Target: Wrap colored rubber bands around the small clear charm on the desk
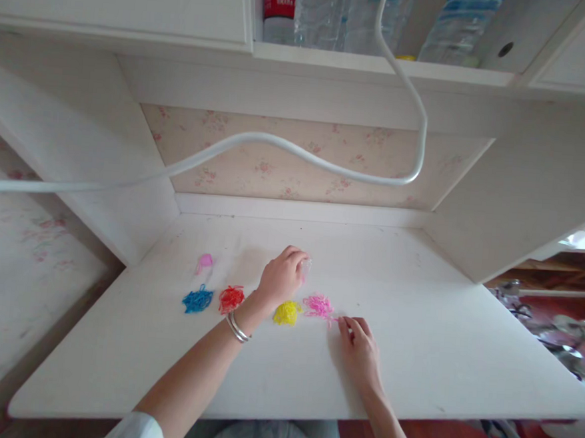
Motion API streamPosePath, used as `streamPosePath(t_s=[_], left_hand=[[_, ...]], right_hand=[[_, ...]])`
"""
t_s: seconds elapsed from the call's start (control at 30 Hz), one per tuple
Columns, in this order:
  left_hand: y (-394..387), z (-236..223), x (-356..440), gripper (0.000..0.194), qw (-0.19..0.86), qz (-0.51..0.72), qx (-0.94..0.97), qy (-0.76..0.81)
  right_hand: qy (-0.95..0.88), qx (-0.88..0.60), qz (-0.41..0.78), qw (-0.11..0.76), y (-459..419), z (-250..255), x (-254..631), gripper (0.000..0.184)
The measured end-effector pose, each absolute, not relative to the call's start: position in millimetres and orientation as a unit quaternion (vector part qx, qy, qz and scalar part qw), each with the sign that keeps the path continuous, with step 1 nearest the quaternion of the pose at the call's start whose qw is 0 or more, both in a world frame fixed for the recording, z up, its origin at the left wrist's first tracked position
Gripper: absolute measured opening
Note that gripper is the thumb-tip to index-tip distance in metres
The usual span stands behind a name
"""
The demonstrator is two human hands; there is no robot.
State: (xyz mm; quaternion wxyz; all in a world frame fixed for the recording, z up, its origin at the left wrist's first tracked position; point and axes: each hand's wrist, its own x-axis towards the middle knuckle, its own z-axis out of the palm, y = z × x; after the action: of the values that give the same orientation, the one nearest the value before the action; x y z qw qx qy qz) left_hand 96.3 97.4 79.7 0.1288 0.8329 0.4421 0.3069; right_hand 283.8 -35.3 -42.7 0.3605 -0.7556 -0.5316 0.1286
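Note:
My left hand (282, 277) is closed around a small clear plastic container (306, 267), held above the white desktop behind the yellow and pink piles. With thumb and fingers pinched, my right hand (359, 350) grips a pink rubber band at the right edge of a pile of pink rubber bands (319, 305). To the left of that pile lies a heap of yellow rubber bands (286, 313). Beyond my left wrist are red rubber bands (231, 299), partly beside the forearm, and blue rubber bands (197, 300).
A small pink plastic piece (205, 261) rests behind the blue pile. The white desk (413, 361) has side panels and a back wall. A white cable (297, 154) crosses in front of the view. Bottles (319, 14) stand on the shelf above.

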Motion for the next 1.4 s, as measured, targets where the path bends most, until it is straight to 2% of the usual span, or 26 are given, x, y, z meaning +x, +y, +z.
streamPosePath(t_s=[0.23, 0.57, 0.8, 1.03, 1.4], left_hand=[[46.8, 51.4, 71.2, 0.022, 0.21, 0.328, 0.836, 0.387], [-0.2, 5.5, 71.3, 0.02, 0.391, 0.242, 0.835, 0.302], [3.0, -4.3, 70.1, 0.017, 0.422, 0.233, 0.812, 0.329], [4.8, -5.1, 70.8, 0.015, 0.426, 0.198, 0.813, 0.345], [2.6, -9.7, 72.0, 0.011, 0.473, 0.162, 0.777, 0.381]], right_hand=[[-0.52, -0.76, 0.134, 0.366, -36.6, -43.7, 282.2, 0.041], [-0.562, -0.76, 0.084, 0.315, -40.6, -49.7, 283.7, 0.038], [-0.57, -0.765, 0.037, 0.296, -39.6, -63.4, 287.9, 0.036], [-0.601, -0.765, 0.017, 0.229, -41.0, -69.5, 285.9, 0.035], [-0.605, -0.761, 0.028, 0.23, -46.1, -67.0, 283.2, 0.023]])
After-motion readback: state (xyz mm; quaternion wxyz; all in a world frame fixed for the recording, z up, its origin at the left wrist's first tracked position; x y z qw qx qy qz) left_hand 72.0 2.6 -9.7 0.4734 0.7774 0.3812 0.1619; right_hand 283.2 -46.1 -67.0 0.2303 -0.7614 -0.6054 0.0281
